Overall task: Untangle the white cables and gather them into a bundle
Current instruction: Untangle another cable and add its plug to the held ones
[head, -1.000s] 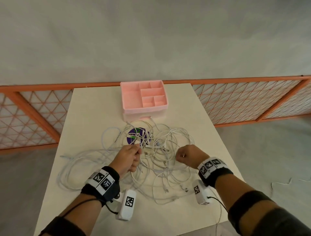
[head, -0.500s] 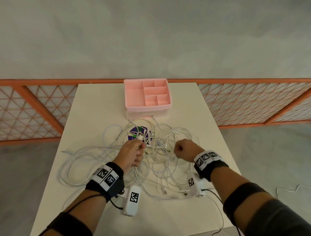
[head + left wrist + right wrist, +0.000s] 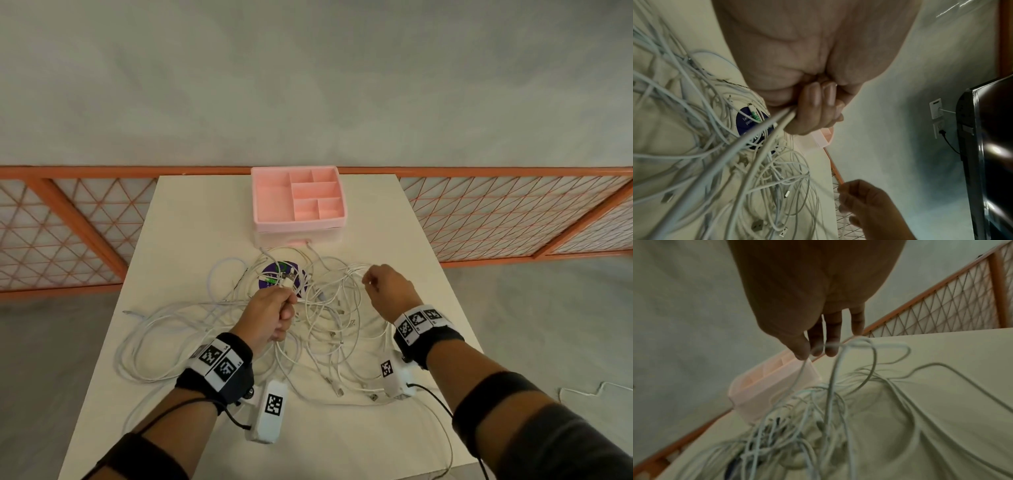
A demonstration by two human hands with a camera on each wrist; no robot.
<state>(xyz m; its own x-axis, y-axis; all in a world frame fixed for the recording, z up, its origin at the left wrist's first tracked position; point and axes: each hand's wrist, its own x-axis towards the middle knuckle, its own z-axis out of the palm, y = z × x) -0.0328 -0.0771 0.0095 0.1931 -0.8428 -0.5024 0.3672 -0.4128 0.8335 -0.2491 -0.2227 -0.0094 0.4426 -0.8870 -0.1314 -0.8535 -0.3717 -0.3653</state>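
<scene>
A loose tangle of white cables [image 3: 329, 325] sprawls over the middle of the cream table [image 3: 191, 233]. My left hand [image 3: 286, 301] grips a couple of strands in a fist, and a plug end sticks out above it. In the left wrist view the fingers [image 3: 818, 100] curl round two thick strands [image 3: 764, 138]. My right hand [image 3: 368, 282] is raised at the tangle's right side and pinches one thin strand. The right wrist view shows the thumb and fingers [image 3: 813, 352] holding that strand, with loops [image 3: 838, 378] hanging down to the pile.
A pink compartment tray [image 3: 298, 198] stands at the table's far middle, just beyond the cables. A round purple sticker [image 3: 279, 270] lies under the tangle. An orange lattice fence [image 3: 496, 219] runs behind the table. Cable ends reach the front right edge.
My right hand has lifted and moved away from me towards the tray's side, drawing a strand up. The left hand keeps its grip in nearly the same place.
</scene>
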